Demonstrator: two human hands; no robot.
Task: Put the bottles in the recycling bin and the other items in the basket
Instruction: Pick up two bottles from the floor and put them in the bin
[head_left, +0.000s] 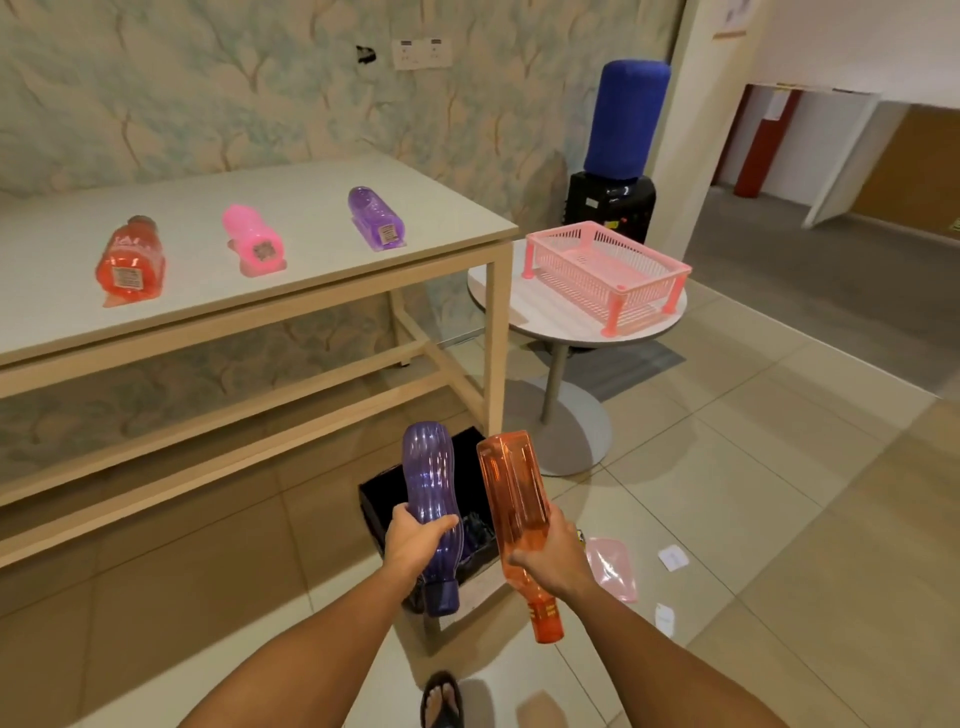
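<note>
Fingers (451, 522) grip purple bottle (432, 488), cap toward camera.

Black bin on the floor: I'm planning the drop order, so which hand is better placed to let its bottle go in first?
Left, probably. The left hand holds the purple bottle directly over the black bin; the right hand holds the orange bottle beside its edge.

The single camera is sitting on my head, looking forward and down past my own forearms, so my left hand (415, 545) and right hand (553, 558) are showing close up at the bottom centre. It is facing the desk (311, 291) on the left and the round side table (498, 296) farther off to the right, with the wide lens bending the edges; no second view is sharing the scene.
</note>
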